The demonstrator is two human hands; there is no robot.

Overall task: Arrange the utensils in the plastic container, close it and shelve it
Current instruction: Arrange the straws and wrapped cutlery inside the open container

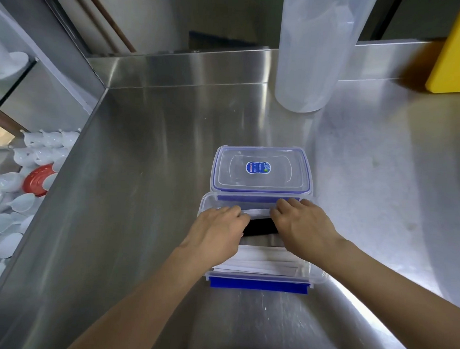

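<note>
A clear plastic container with blue clips stands open on the steel counter. White wrapped utensils lie flat in its near half. My left hand and my right hand are both down inside the far half, fingers closed on a thin white packet that lies across a black item. The container's clear lid, blue-rimmed with a round blue label, lies flat on the counter just behind the container, touching its far edge.
A tall clear plastic tub stands at the back of the steel counter. A yellow board leans at the far right. Below the counter's left edge, a shelf holds several white spoons and a red lid.
</note>
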